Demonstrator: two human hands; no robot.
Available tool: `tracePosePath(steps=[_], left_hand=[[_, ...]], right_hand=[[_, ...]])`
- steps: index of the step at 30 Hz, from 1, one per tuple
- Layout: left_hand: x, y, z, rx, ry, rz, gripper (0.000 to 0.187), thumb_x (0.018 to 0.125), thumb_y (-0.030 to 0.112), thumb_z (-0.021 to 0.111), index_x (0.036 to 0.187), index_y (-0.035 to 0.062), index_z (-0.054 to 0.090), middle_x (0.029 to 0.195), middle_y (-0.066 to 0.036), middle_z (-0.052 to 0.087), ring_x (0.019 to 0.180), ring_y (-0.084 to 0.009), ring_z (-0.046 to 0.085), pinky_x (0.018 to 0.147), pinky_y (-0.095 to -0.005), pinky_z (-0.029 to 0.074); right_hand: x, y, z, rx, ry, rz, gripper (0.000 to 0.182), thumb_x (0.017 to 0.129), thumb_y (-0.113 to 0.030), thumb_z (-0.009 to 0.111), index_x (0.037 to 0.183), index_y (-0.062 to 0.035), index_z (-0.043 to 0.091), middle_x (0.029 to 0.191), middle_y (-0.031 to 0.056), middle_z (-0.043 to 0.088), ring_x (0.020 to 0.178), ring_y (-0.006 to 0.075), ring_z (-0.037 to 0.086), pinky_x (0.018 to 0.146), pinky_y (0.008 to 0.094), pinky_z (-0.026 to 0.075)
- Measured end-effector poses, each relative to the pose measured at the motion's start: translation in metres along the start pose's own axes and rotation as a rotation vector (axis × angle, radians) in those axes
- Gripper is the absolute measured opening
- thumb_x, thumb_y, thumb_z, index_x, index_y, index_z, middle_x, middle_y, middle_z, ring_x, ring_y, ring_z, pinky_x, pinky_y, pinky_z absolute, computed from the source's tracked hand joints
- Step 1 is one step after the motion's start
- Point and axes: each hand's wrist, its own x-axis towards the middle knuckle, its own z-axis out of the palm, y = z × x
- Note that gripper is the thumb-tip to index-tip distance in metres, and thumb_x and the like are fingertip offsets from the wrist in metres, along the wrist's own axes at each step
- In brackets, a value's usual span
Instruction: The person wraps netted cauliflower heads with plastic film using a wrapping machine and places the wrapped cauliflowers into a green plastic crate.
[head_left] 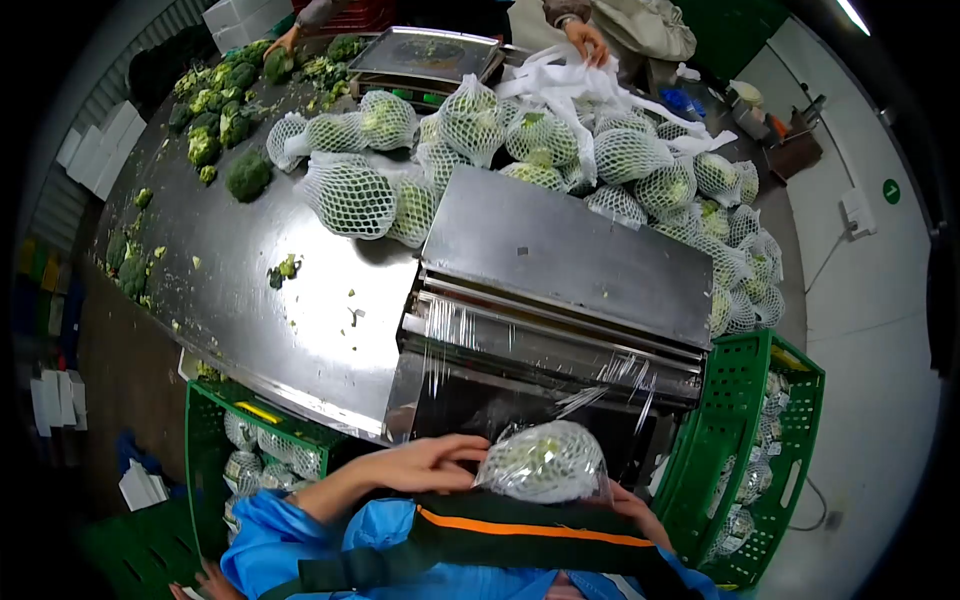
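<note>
A film-wrapped broccoli head (545, 462) in a white foam net is right in front of my body, at the near edge of the wrapping machine (565, 265). My left hand (430, 463) is at its left side, fingers stretched and apart, the tips close to the film. At its right lower side, my right hand (640, 512) grips the wrapped head; its fingertips are partly hidden. Clear film (450, 325) lies wrinkled across the machine's rollers, just beyond the broccoli.
Netted broccoli heads (350, 195) are heaped behind and right of the machine. Loose broccoli (248, 175) lies on the metal table (240, 260). Green crates (790, 440) with wrapped heads stand on both sides. Across the table, another person's hands (587, 42) touch white nets and broccoli.
</note>
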Motion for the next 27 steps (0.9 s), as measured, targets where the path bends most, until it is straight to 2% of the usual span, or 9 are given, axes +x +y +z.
tracePosePath(steps=[2, 4, 6, 7, 8, 12, 18, 22, 27], left_hand=[[-0.025, -0.007, 0.001, -0.337, -0.043, -0.016, 0.048, 0.088, 0.014, 0.053, 0.13, 0.0004, 0.034, 0.127, -0.013, 0.045, 0.113, -0.0201, 0.048, 0.084, -0.0258, 0.043], [-0.023, -0.025, 0.006, 0.492, 0.034, 0.212, 0.033, 0.087, 0.012, 0.053, 0.118, 0.0001, 0.05, 0.112, -0.014, 0.056, 0.111, -0.0177, 0.05, 0.082, -0.0256, 0.044], [-0.017, -0.012, 0.015, 0.063, 0.286, -0.039, 0.016, 0.088, 0.011, 0.051, 0.094, -0.0018, 0.057, 0.083, -0.009, 0.061, 0.082, -0.0148, 0.058, 0.074, -0.0261, 0.046], [-0.001, -0.019, 0.011, 0.471, 0.576, 0.525, 0.018, 0.089, 0.014, 0.047, 0.084, -0.0008, 0.055, 0.071, -0.008, 0.058, 0.067, -0.0171, 0.058, 0.062, -0.0281, 0.046], [0.011, -0.014, 0.012, 0.577, 0.723, 0.613, 0.019, 0.091, 0.015, 0.042, 0.083, -0.0006, 0.05, 0.066, -0.011, 0.055, 0.061, -0.0167, 0.056, 0.058, -0.0281, 0.045], [0.03, 0.002, 0.01, -0.817, 0.887, 0.41, 0.019, 0.093, 0.017, 0.038, 0.077, 0.0071, 0.044, 0.05, 0.003, 0.033, 0.036, -0.0081, 0.029, 0.031, -0.0227, 0.025], [-0.012, -0.114, 0.042, -0.59, 1.132, -0.091, 0.024, 0.089, 0.025, 0.05, 0.077, 0.0044, 0.053, 0.059, 0.0, 0.049, 0.043, -0.0045, 0.043, 0.034, -0.0202, 0.032], [0.061, -0.135, 0.06, 0.027, 0.647, 0.292, 0.019, 0.083, 0.01, 0.055, 0.098, -0.0002, 0.058, 0.082, -0.005, 0.063, 0.072, -0.0124, 0.059, 0.066, -0.0279, 0.048], [0.066, -0.097, 0.062, -0.014, 0.489, 0.749, 0.037, 0.079, 0.011, 0.058, 0.114, 0.0031, 0.048, 0.11, -0.008, 0.053, 0.094, -0.0124, 0.052, 0.082, -0.0283, 0.042]], right_hand=[[-0.018, 0.018, -0.001, -0.329, 0.081, -0.063, 0.054, 0.08, -0.01, 0.06, 0.128, -0.0032, 0.037, 0.119, 0.016, 0.051, 0.106, 0.0263, 0.053, 0.093, 0.0353, 0.041], [-0.01, 0.015, 0.018, -0.937, 0.428, -0.029, 0.023, 0.087, -0.017, 0.053, 0.101, 0.0, 0.059, 0.1, 0.0138, 0.062, 0.092, 0.021, 0.061, 0.082, 0.0326, 0.05], [0.002, 0.016, 0.03, -1.137, 0.589, -0.538, 0.015, 0.088, -0.014, 0.05, 0.088, -0.0012, 0.059, 0.08, 0.0081, 0.062, 0.072, 0.0148, 0.061, 0.066, 0.0271, 0.051], [0.017, 0.017, 0.03, -1.133, 0.629, -0.759, 0.013, 0.089, -0.012, 0.048, 0.085, -0.001, 0.054, 0.072, 0.006, 0.057, 0.062, 0.0127, 0.056, 0.058, 0.0252, 0.047], [0.039, 0.021, 0.021, -1.022, 0.598, -0.921, 0.013, 0.091, -0.013, 0.045, 0.088, -0.0019, 0.049, 0.068, 0.0045, 0.052, 0.056, 0.0122, 0.052, 0.054, 0.0257, 0.045], [0.041, -0.008, 0.067, 0.119, 0.477, -0.56, 0.022, 0.094, -0.024, 0.037, 0.086, -0.0064, 0.046, 0.049, -0.0028, 0.032, 0.034, 0.0056, 0.026, 0.031, 0.0223, 0.024], [0.038, 0.082, 0.01, 0.034, 0.852, -0.257, 0.032, 0.092, -0.029, 0.043, 0.064, -0.0135, 0.044, 0.046, -0.0055, 0.033, 0.032, 0.0039, 0.026, 0.028, 0.0203, 0.019], [0.073, 0.142, -0.04, -0.57, 0.844, -0.12, 0.023, 0.091, -0.03, 0.042, 0.078, -0.0115, 0.039, 0.065, -0.0015, 0.031, 0.051, 0.0083, 0.027, 0.042, 0.0236, 0.021], [0.07, 0.054, 0.025, -0.198, 0.472, -0.172, 0.026, 0.091, -0.032, 0.041, 0.097, -0.0091, 0.033, 0.088, 0.0036, 0.03, 0.074, 0.0138, 0.028, 0.061, 0.0277, 0.022]])
